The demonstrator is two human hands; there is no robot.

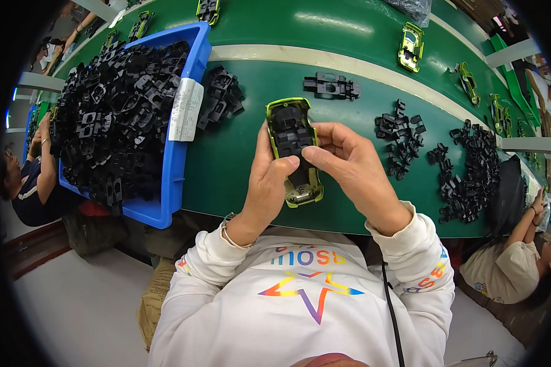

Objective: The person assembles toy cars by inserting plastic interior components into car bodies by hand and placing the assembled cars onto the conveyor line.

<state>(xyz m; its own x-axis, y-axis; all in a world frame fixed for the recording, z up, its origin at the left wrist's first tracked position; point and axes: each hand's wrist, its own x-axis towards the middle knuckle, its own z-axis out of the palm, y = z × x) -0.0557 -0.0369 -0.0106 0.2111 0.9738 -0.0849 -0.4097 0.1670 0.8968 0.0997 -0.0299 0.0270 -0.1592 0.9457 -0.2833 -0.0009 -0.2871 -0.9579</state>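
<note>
A yellow-green toy car body, its open underside facing up, is held over the green table between my two hands. Black moulded parts sit inside the shell. My left hand is closed round its left side, the thumb lying along the edge. From the right, my right hand grips the same car body, its thumb pressed on the black part near the middle; its other fingers are partly hidden behind the shell. Beyond my hands a single black chassis piece lies on the table.
At left stands a blue bin heaped with black chassis pieces; more lie beside it. Small black parts are piled at right. Across a pale strip, car bodies sit spaced out. Other people work at both sides.
</note>
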